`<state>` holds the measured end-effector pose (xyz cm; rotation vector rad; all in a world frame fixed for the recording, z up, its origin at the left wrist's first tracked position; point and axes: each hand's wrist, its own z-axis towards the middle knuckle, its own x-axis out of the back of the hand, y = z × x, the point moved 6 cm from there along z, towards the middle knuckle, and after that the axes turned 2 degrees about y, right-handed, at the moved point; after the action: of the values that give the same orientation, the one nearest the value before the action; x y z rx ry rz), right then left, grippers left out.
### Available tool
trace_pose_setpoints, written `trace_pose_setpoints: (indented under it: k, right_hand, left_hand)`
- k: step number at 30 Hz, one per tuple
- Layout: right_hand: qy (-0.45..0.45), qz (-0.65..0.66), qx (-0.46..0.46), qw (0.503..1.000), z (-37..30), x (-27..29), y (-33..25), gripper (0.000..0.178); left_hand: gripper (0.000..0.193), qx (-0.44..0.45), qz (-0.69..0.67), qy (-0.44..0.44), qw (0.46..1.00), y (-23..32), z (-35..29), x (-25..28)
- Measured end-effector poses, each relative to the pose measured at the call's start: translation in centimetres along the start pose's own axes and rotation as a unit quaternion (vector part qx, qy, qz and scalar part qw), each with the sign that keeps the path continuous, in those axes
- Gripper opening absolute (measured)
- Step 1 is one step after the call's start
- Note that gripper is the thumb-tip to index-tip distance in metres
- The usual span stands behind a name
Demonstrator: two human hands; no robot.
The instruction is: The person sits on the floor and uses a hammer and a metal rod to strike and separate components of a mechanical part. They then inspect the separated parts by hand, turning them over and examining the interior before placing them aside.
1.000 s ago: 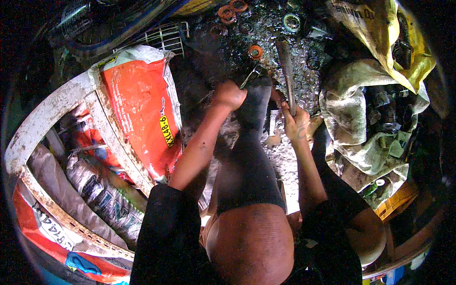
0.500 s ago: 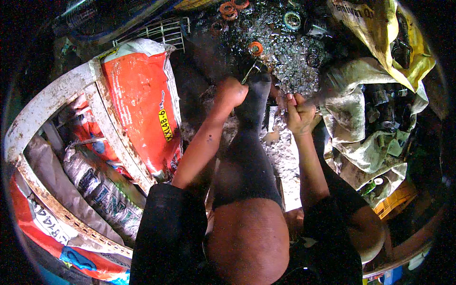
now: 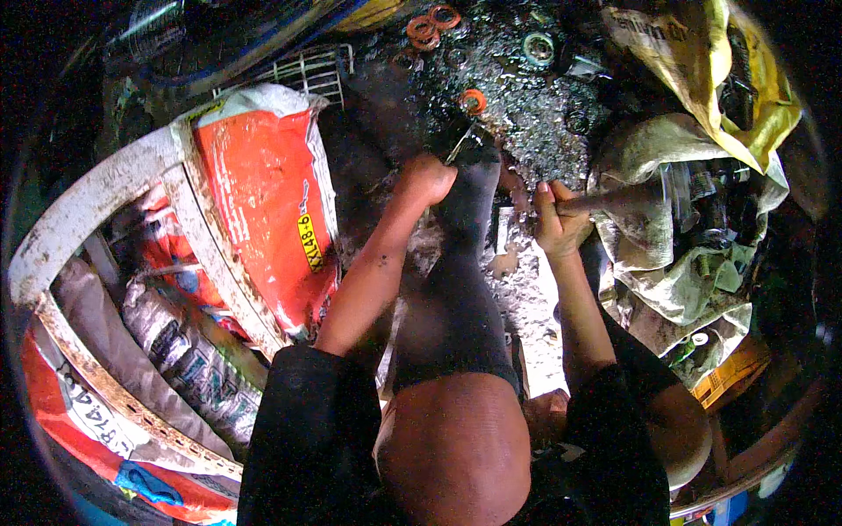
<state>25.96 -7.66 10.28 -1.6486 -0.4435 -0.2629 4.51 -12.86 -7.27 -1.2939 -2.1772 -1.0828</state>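
Note:
My left hand (image 3: 428, 180) is closed around a thin, shiny metal tool (image 3: 461, 144). Its far end reaches the dark ground by the toe of my dark-socked foot (image 3: 474, 175). What that end touches is too dark to tell. To the right, my right hand (image 3: 561, 219) is wrapped round the handle of a hammer-like tool (image 3: 614, 201), thumb lying along it. The tool points right and is smeared by motion, so its head is unclear. An orange ring (image 3: 473, 102) lies on the wet, littered ground just beyond the left tool's tip.
Several orange rings (image 3: 423, 33) and a pale green ring (image 3: 538, 49) lie farther off. A dirty white sack (image 3: 645, 237) holding dark parts and a yellow bag (image 3: 693, 70) stand at right. At left are a rusty white frame (image 3: 96, 188) and a red sack (image 3: 254, 202).
The hammer-like tool has swung out to the right from a blurred position nearer my right hand. My left hand keeps its grip on the metal tool, almost in place.

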Motion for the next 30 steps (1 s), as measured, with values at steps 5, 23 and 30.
trace_pose_setpoints:
  k: [5, 23, 30]
  right_hand:
    - [-0.201, -0.378, -0.182, 0.885, -1.3, -1.1, 13.6, 0.031]
    - [0.015, -0.235, -0.191, 0.953, 1.4, 1.4, 13.6, 0.043]
    - [0.029, -0.164, -0.279, 0.946, 1.1, 3.7, 11.5, 0.035]
  left_hand:
    - [0.033, -0.004, 0.019, 0.011, 1.000, -0.7, 0.8, -1.6]
    - [0.039, 0.176, -0.091, -0.087, 0.976, 0.7, -1.5, 3.7]
    - [0.042, 0.208, -0.168, -0.116, 0.957, -0.4, -5.1, 7.7]
